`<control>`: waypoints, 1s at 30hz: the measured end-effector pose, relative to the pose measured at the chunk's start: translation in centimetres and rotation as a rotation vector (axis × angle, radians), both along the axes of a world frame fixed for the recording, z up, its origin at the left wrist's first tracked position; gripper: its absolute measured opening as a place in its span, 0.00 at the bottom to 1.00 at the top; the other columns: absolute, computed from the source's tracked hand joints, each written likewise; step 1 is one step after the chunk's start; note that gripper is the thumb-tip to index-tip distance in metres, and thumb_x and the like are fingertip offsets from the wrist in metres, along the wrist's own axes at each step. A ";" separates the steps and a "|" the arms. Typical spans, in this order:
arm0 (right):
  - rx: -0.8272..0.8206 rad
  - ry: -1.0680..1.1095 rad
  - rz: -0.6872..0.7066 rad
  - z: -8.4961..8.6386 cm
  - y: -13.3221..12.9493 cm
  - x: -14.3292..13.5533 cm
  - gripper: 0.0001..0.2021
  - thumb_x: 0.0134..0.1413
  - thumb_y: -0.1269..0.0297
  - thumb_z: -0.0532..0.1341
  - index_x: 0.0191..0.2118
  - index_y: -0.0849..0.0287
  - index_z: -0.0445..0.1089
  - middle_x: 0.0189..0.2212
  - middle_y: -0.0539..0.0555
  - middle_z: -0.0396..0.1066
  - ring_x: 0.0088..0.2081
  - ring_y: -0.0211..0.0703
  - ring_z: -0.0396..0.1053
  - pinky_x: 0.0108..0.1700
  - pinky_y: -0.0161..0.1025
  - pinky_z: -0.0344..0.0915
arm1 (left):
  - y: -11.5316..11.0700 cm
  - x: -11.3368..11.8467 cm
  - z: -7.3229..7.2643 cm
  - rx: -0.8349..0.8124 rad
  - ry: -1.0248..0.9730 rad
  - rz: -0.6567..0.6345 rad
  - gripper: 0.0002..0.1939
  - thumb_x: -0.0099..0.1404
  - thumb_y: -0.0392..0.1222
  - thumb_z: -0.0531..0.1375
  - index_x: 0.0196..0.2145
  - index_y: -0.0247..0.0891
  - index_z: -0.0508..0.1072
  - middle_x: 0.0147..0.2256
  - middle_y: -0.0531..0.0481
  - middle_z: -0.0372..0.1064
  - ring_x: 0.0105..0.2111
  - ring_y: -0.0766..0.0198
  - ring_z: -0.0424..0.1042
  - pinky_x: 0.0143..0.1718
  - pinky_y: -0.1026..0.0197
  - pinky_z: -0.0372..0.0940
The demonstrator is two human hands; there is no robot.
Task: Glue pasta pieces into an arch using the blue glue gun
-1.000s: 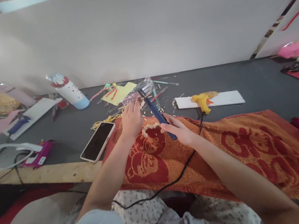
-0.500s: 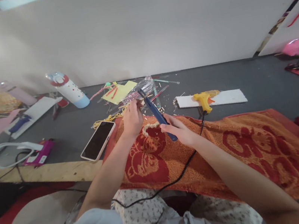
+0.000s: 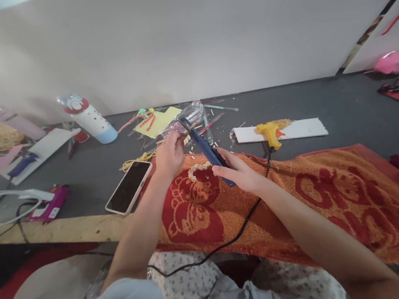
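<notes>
Right hand [image 3: 236, 170], fingers closed around the lower part of one blue tool [image 3: 203, 146], thumb along its near end; the tool slants away from the thumb, its far tip close to the left fingertips; left hand [image 3: 170, 155], fingers bent and drawn together just left of that tip; whether they pinch a small piece cannot be told at this size; one arc of pale pieces [image 3: 199, 171], below and between the two sets of fingers, lying on the towel [image 3: 277, 208], orange and red, which spreads from under the left fingers to well right of the right ones; pale bits [image 3: 192, 149], scattered between and beyond the fingertips; one phone [image 3: 130, 188], screen dark, nearer the body than the left fingers and to their left; yellow cord [image 3: 136, 160], just left of the left fingers; yellow paper [image 3: 164, 119] and clear plastic [image 3: 192, 114], beyond the left fingers; one bottle [image 3: 91, 120], white, red and blue, farther off to their left; one glue gun [image 3: 269, 134], yellow, right of the right fingers and beyond them, on a white board [image 3: 306, 128]; one black cable [image 3: 247, 223], crossing the towel on the body side of the right fingers.
</notes>
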State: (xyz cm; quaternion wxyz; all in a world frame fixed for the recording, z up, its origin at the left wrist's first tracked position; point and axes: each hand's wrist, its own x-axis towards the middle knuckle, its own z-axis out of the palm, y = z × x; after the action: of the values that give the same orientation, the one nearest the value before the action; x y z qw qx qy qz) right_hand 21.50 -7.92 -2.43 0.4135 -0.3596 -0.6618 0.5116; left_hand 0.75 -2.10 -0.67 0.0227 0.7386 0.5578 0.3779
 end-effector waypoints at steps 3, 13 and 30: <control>0.019 0.017 0.025 -0.1 0.2 0.2 0.23 0.55 0.51 0.60 0.52 0.60 0.61 0.47 0.60 0.69 0.48 0.51 0.67 0.50 0.47 0.64 | 0.0 0.1 0.4 -0.009 -0.083 -0.041 0.08 0.66 0.36 0.52 0.29 0.40 0.67 0.25 0.53 0.71 0.27 0.64 0.69 0.31 0.62 0.61; 0.042 -0.074 0.018 -0.6 0.9 1.3 0.33 0.54 0.46 0.61 0.58 0.63 0.59 0.46 0.63 0.71 0.50 0.57 0.69 0.48 0.50 0.66 | 0.7 0.0 0.3 -0.070 -0.295 -0.253 0.08 0.66 0.36 0.52 0.28 0.40 0.65 0.21 0.55 0.67 0.23 0.68 0.67 0.30 0.62 0.62; 0.056 -0.119 0.042 -0.5 1.2 1.9 0.29 0.56 0.48 0.60 0.57 0.63 0.61 0.39 0.58 0.73 0.46 0.54 0.70 0.48 0.50 0.65 | 0.5 -0.5 -0.9 0.027 -0.057 -0.035 0.06 0.59 0.33 0.53 0.33 0.40 0.68 0.29 0.52 0.73 0.29 0.62 0.71 0.33 0.60 0.63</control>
State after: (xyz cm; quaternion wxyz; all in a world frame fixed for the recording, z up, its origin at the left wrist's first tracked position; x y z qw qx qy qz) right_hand 23.35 -6.68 -2.91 0.3722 -0.3637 -0.7068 0.4792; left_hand 0.21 -1.61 -1.56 0.0352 0.7374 0.5387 0.4059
